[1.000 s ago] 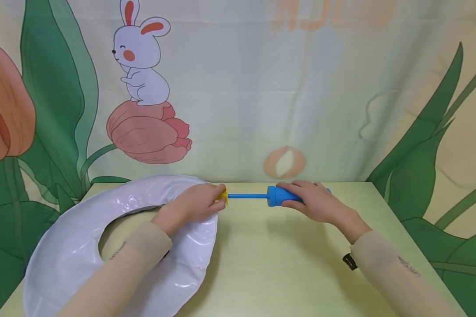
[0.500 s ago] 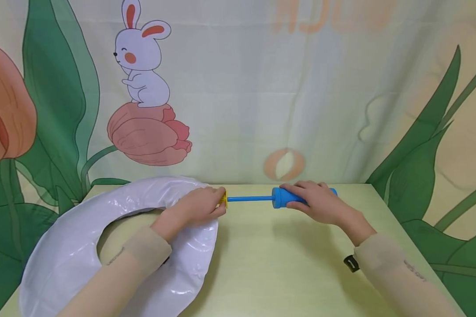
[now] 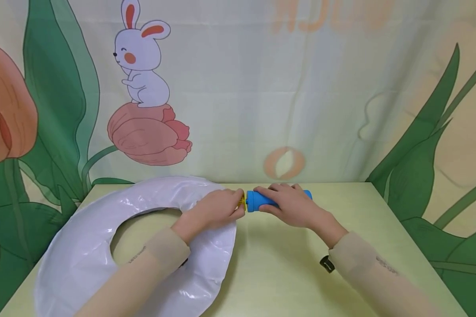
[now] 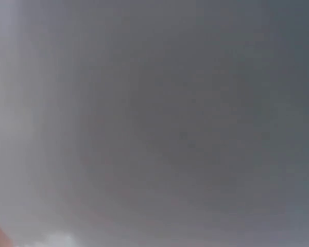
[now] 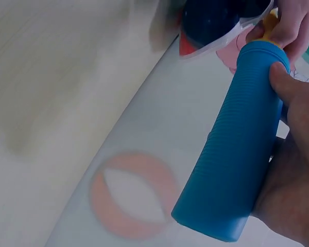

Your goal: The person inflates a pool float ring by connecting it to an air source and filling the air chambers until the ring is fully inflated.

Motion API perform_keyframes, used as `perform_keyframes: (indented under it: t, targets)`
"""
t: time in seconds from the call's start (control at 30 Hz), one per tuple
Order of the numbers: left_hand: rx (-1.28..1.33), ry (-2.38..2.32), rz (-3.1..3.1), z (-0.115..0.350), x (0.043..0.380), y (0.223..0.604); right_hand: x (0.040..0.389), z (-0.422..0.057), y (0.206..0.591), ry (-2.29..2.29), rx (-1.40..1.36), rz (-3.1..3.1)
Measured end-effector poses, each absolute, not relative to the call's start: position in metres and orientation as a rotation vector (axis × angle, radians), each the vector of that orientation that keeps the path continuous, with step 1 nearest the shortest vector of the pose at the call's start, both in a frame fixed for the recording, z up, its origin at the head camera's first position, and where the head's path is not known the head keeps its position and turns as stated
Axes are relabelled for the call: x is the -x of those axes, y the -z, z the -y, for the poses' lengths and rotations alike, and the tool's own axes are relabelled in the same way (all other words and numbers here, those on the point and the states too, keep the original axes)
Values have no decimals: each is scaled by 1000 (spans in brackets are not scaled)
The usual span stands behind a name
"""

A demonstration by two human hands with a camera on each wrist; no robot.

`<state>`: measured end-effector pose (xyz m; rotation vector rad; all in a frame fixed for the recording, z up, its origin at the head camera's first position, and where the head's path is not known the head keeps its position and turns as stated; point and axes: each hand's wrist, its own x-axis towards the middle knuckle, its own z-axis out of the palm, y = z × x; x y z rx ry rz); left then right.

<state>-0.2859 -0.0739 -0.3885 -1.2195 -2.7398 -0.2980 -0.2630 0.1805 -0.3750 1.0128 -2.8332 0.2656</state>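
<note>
My right hand grips the ribbed blue barrel of a hand pump, which lies sideways in the air at the table's far side. At its left end my left hand pinches a small yellow end piece, mostly covered by the fingers. Hardly any of the pump's rod shows between the yellow piece and the barrel. Under the left hand and forearm is a pale, wrinkled inflatable ring, partly filled. In the right wrist view the ring's dark blue and red side shows; the left wrist view is grey blur.
The pale yellow-green table ends against a printed curtain with a rabbit and tulips. A small black tag shows by the right sleeve cuff.
The rod, long and bare half a second ago, has slid almost wholly into the barrel. My right hand has moved left with the barrel; my left hand and the ring have shifted right.
</note>
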Motion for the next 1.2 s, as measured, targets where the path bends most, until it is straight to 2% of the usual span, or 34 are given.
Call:
perform_keyframes:
  t: [0.2,0.6,0.83,1.03,1.2]
  targets:
    - [1193,332,2817,78,286,390,264,-183,377,-328,-1003,2881]
    - [1168,408,2852,118,297,395,270,-234,381,-399,-917,2940]
    - [1170,389,2859,123,296,395,269,-256,383,-404,-876,2944]
    - [1204,329,2811,114,292,396,268,-250,386,-360,-888,2929]
    - [1216,338,2782,102,286,394,262,-226,384,-301,-920,2848]
